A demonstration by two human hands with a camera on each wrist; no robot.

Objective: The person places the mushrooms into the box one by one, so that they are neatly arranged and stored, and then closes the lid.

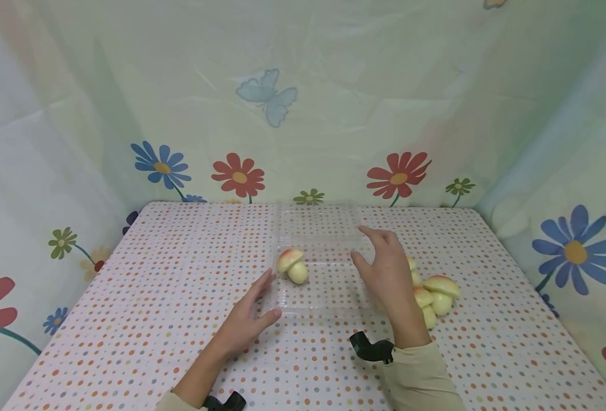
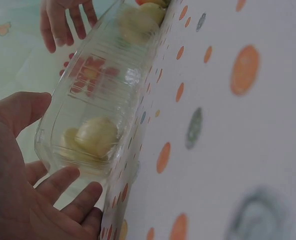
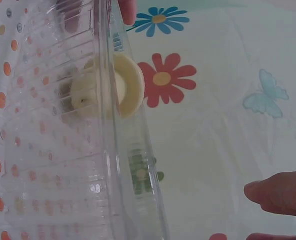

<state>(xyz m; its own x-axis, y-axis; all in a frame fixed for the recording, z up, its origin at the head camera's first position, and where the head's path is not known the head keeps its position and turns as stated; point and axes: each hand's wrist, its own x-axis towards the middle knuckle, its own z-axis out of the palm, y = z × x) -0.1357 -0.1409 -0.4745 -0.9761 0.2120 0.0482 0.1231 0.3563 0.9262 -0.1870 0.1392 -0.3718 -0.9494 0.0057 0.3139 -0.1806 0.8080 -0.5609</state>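
My left hand point(image 1: 246, 322) spread flat beside clear tray point(image 1: 328, 302); right hand point(image 1: 385, 271) loosely spread over tray edge, pinching nothing. One toy mushroom point(image 1: 293, 265) inside.

- Clear plastic tray point(image 1: 328, 285) sits mid-table point(image 1: 154, 319), its open lid toward the far edge.
- One toy mushroom point(image 1: 293, 265) lies in the tray's left part.
- Left hand point(image 1: 249, 319) at its near-left corner, right hand point(image 1: 385, 271) at its right edge.
- More mushrooms point(image 1: 439, 294) just right of the tray.
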